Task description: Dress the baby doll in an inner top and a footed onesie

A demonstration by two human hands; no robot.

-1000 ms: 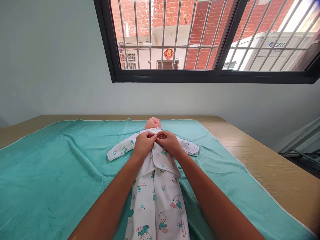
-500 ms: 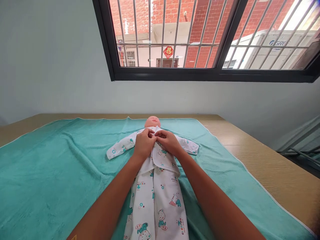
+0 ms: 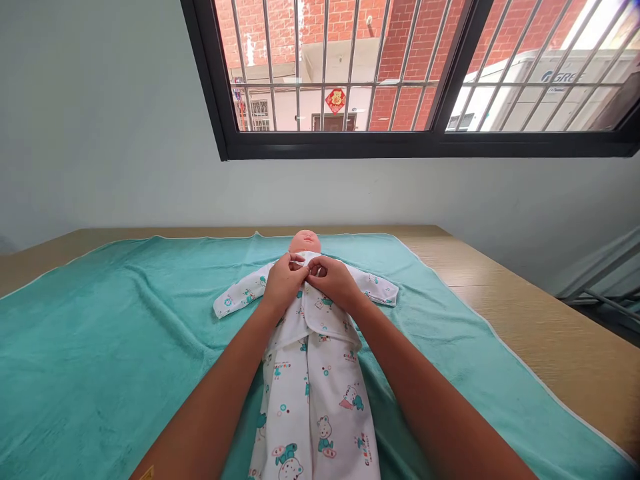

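Observation:
A baby doll (image 3: 305, 240) lies on its back, head at the far end, dressed in a white baby shirt (image 3: 327, 315) printed with small teal bears. The shirt's sleeves stretch out to both sides. My left hand (image 3: 285, 280) is at the upper chest below the neck, fingertips pinched at the left front of the shirt. Facing it, my right hand (image 3: 334, 281) pinches the right front edge near the collar. Both sets of fingertips almost meet, and whatever fastener lies between them is hidden. White printed pants (image 3: 340, 407) run down toward me beneath the shirt's hem.
A teal towel (image 3: 125, 360) with shallow wrinkles lies under the doll on a wooden table (image 3: 500, 300). Behind the table stands a pale wall (image 3: 330, 193) with a barred, black-framed window (image 3: 330, 145). Metal bars (image 3: 605, 287) of something show at the right edge.
My left hand has shifted slightly left, and its fingertips have drawn a little apart from the right hand's. My right hand stays at the shirt's front edge. The view has tilted slightly.

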